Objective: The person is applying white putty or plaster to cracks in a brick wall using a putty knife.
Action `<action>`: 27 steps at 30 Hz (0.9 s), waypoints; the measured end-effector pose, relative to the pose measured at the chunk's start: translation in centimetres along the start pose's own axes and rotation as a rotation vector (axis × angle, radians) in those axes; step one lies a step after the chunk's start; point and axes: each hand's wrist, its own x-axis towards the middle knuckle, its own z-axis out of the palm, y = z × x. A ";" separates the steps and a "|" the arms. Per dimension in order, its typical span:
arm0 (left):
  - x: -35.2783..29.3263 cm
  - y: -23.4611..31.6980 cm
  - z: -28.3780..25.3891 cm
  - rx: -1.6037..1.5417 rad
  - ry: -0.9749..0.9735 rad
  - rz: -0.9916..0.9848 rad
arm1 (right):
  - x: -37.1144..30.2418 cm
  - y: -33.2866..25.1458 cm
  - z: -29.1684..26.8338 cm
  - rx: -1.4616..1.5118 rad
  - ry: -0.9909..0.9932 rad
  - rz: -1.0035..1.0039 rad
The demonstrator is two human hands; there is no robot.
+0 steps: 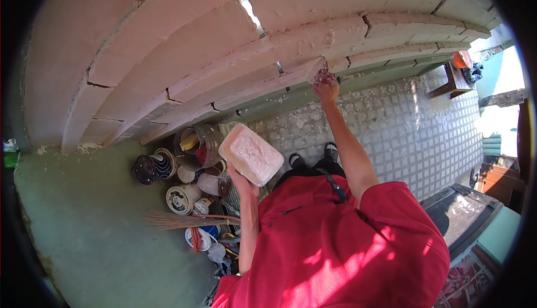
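My left hand [241,181] grips the side of a pale rectangular tub [251,154] filled with a thick, light pink paste. The tub is held in front of my body, with its open face toward me. My right arm is stretched out to the wall. In my right hand [326,91] is a putty knife [316,70], with its wide, pale blade at the ledges of the pinkish wall [302,42]. Its handle is mostly covered by my fingers, which look smeared with paste. Whether the blade presses on the wall, I cannot tell.
Several buckets and cans [182,199] crowd the left corner, with a twig broom [173,220] lying across them. The tiled floor [391,123] is spotted with pale splashes. A small wooden table [452,81] stands at the far right, and a dark cabinet top [461,215] is nearer.
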 end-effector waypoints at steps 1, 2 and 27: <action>0.0 0.1 -0.1 -0.005 0.006 -0.003 | 0.1 0.1 -0.1 -0.095 -0.022 -0.059; 0.0 0.2 -0.1 -0.011 0.012 -0.006 | 0.2 0.1 -0.2 -0.191 -0.045 -0.119; 0.9 1.1 0.1 -0.035 -0.002 -0.033 | -2.8 3.7 1.4 -0.893 0.024 -0.409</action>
